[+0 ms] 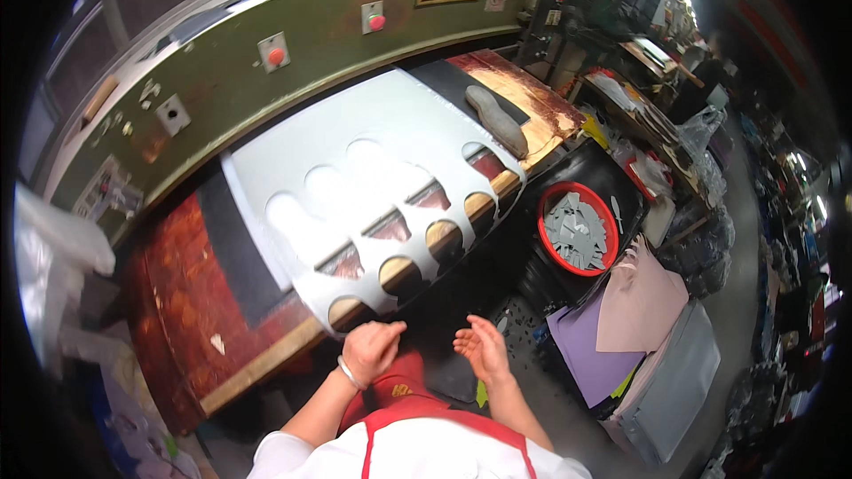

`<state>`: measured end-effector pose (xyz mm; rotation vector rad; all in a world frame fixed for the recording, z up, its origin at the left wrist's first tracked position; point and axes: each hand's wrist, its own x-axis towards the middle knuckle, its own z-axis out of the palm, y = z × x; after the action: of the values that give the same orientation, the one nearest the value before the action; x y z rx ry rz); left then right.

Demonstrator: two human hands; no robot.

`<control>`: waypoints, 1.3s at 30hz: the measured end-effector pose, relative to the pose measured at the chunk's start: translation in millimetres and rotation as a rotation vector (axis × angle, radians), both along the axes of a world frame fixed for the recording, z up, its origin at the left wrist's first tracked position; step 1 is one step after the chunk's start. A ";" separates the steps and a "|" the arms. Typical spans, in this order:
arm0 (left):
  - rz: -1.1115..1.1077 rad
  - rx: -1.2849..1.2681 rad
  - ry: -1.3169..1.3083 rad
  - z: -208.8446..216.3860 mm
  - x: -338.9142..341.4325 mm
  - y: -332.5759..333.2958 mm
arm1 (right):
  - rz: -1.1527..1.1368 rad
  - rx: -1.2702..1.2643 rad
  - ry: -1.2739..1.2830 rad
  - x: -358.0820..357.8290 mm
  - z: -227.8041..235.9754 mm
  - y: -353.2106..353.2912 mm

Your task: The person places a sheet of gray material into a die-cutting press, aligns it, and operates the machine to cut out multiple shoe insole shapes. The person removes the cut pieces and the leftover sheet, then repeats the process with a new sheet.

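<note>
A large white sheet [355,133] lies on the press bed, with rows of rounded openings along its near side. Its near edge hangs past the wooden front edge of the table [257,374]. My left hand [371,350] is just below the sheet's near left corner, its fingers curled closed; what is inside them, if anything, is hidden. To its right, my right hand [484,350] hovers off the table, fingers loosely bent and apart, nothing in it. A grey, sole-shaped piece [496,121] lies beyond the sheet's right side.
Behind the sheet runs a green machine beam [328,40] with red push buttons [276,57]. At the right, a red basin [542,235] holds grey scraps. Nearer are purple sheets [590,350], pinkish sheets [641,302] and a grey stack [670,390]. Clear plastic [62,231] hangs at the left.
</note>
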<state>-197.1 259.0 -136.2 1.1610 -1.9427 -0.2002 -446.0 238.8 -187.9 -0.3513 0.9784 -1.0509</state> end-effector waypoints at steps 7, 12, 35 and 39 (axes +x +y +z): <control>0.566 0.161 -0.031 16.8 73.8 -65.8 | -0.017 -0.392 0.485 13.1 55.9 -155.1; 0.783 0.357 -0.182 1.3 102.8 -40.1 | -0.061 -0.739 1.240 7.9 66.6 -257.1; 0.131 0.472 0.476 132.9 -54.5 -120.7 | 1.544 -0.861 0.048 136.7 193.6 -282.2; -0.088 0.610 0.543 130.3 -40.6 -117.1 | 1.451 -0.636 0.060 136.6 224.8 -282.5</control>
<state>-237.7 141.9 -5.9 1.2257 -1.4733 -1.0969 -309.3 -43.7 36.9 -1.3590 0.1986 0.0490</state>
